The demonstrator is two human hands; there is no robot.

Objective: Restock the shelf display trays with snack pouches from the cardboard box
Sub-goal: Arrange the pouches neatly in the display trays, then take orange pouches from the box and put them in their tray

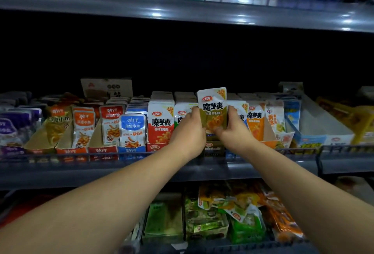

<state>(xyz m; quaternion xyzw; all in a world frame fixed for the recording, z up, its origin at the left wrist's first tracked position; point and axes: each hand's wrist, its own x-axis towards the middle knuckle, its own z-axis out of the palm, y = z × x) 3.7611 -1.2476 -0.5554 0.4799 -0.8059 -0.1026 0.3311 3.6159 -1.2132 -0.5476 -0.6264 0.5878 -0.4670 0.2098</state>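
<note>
My left hand (188, 130) and right hand (232, 130) reach over the wire rail (141, 155). The fingers of each curl round one edge of the olive pouch (213, 110), pinching it upright just above its olive tray (214, 148). If I let go before it seats, I judge it could tip forward over the rail or lean into the red pouches (160, 124) in the next tray.

Centre pouch (212, 110): white upper section, olive-green lower section, black characters. Adjacent stock: red-and-white pouch (160, 122), blue-and-white pouch (132, 130), orange-and-white pouch (255, 122). Shelf edge (60, 172): grey.
</note>
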